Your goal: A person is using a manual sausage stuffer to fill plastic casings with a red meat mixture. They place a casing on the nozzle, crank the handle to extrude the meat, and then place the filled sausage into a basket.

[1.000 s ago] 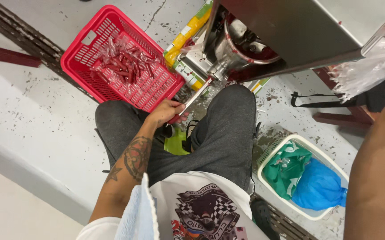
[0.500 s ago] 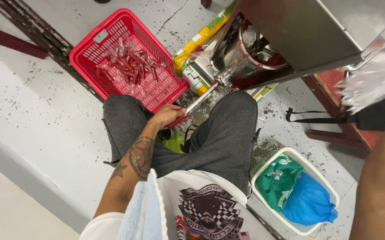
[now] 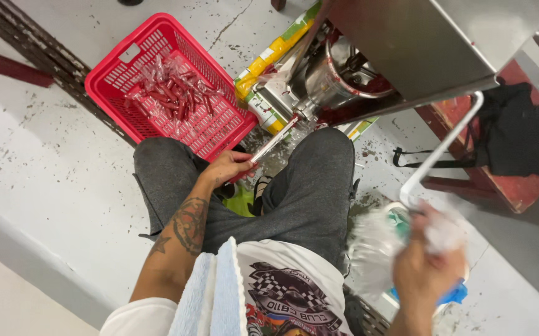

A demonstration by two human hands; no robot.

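Note:
My left hand [image 3: 224,168] rests above my left knee and pinches the lower end of a long thin clear plastic tube bag [image 3: 274,142] that runs up to the nozzle of a steel filling machine [image 3: 338,78]. Red liquid shows inside the machine's bowl. My right hand [image 3: 428,261], blurred at the lower right, clutches a bunch of clear plastic bags [image 3: 375,249] beside a white lever handle [image 3: 444,146]. I sit in grey trousers with both knees under the machine.
A red plastic basket [image 3: 117,68] holding several filled red tube bags [image 3: 173,93] stands on the spattered white floor to my left. A white bin with green and blue bags is partly hidden behind my right hand. A red stand [image 3: 500,180] and black cloth [image 3: 518,130] sit at the right.
My right hand has come down into view with the bunch of clear bags, covering the white bin. My left hand keeps its grip on the tube bag at the nozzle.

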